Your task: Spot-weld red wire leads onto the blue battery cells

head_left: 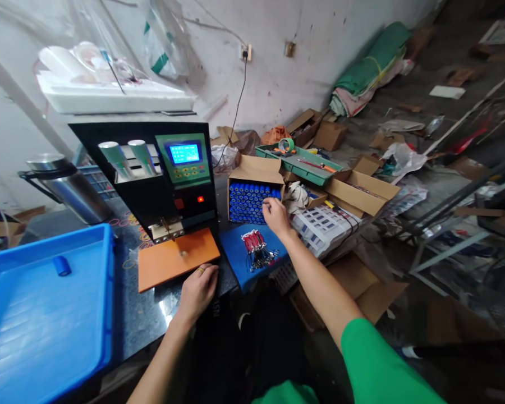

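Note:
My right hand (276,216) reaches to the open cardboard box (258,166) packed with blue cylindrical battery cells (248,203). Thumb and fingers are pinched together at the end of a cell on the box's right side; the fingertips partly cover it. Curled up, my left hand (198,290) rests at the table edge beside an orange board (179,259); the inside of its fingers is hidden. Between the hands, a bundle of short red and black wire leads (256,249) lies on a blue mat (231,241). Above the orange board stands a black machine (126,196) with a lit display (184,153).
A blue tray (109,292) at left holds one blue cell (62,266). Behind it is a steel jug (73,188). Right of the cell box are a green tray (303,163) with tools, a white grid holder (320,227) and a cardboard box (362,193).

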Motion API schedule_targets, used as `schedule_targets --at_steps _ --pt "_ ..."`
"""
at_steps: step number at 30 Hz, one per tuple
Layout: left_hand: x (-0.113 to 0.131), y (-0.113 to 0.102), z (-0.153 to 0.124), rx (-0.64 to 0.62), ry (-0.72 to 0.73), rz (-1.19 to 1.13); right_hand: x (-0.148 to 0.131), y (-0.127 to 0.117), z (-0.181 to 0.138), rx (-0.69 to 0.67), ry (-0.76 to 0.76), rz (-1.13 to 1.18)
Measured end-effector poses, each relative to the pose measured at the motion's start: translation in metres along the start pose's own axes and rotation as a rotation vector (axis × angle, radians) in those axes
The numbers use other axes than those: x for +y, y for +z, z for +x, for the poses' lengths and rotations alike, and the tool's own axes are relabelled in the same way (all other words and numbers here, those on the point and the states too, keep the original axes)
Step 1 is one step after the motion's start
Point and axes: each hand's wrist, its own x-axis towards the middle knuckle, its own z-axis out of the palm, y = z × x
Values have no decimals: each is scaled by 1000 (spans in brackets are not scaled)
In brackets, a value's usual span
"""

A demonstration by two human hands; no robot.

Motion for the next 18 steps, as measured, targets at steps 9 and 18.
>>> schedule_targets --at_steps 9,18 --pt "-1 1 1 14 -14 -23 23 28 -24 -523 416 -136" --pt "1 0 3 18 6 13 18 33 -26 -534 410 -177"
